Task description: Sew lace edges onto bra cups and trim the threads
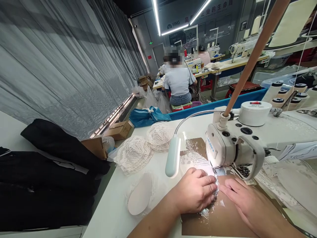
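My left hand [198,191] lies over a white lace piece [194,160], its fingers bent and pressed together on the lace beside the sewing machine's head [220,147]. My right hand [240,196] rests on the brown machine bed cover [210,223], fingers stretched towards the lace edge, fingertips close to my left fingers. The needle area is mostly hidden by the machine head and my hands. A small lamp [173,155] on a bendable metal neck hangs left of the needle.
Stacked lace cups [135,153] and a pale oval pad [140,195] lie on the white table. More lace [279,178] sits right of the machine. Thread cones [274,91] stand behind. A seated person [178,81] works beyond; dark clothing [49,185] is at left.
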Demonstrator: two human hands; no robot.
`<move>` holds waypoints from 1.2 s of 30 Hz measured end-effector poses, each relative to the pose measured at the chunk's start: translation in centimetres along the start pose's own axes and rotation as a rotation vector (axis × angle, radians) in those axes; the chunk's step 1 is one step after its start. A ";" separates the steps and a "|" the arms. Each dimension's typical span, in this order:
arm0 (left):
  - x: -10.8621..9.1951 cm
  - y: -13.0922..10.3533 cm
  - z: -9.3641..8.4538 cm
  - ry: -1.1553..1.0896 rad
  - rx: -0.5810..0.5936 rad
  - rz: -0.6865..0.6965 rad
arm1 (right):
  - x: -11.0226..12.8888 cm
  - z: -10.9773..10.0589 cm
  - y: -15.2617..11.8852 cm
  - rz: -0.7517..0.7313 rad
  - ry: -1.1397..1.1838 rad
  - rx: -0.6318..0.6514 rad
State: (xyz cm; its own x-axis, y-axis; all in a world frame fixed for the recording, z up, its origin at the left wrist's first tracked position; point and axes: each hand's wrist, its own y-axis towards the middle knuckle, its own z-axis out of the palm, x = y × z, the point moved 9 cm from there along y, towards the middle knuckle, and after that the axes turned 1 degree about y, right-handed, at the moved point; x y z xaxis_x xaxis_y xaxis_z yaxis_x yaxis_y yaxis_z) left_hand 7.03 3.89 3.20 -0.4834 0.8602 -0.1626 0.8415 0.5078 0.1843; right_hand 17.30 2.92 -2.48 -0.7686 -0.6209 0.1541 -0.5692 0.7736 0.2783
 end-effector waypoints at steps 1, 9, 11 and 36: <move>0.0 0.0 0.0 0.001 -0.002 -0.005 | 0.0 -0.1 0.1 -0.005 -0.013 -0.010; 0.4 0.3 0.0 0.026 -0.020 -0.063 | -0.3 -1.1 1.0 -0.014 -0.179 -0.079; 0.5 0.3 0.1 0.024 -0.025 -0.066 | -0.2 -1.7 1.2 0.007 -0.192 -0.104; 0.2 0.0 0.0 -0.025 -0.074 0.066 | 0.6 -1.7 0.6 -0.063 0.168 0.013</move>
State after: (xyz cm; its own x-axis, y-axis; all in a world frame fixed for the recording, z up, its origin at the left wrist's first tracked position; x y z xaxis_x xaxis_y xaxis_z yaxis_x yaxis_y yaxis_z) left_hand 6.94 4.11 3.11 -0.4208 0.8908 -0.1715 0.8508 0.4531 0.2660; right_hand 17.00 2.80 -0.64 -0.6724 -0.6794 0.2937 -0.6190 0.7338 0.2799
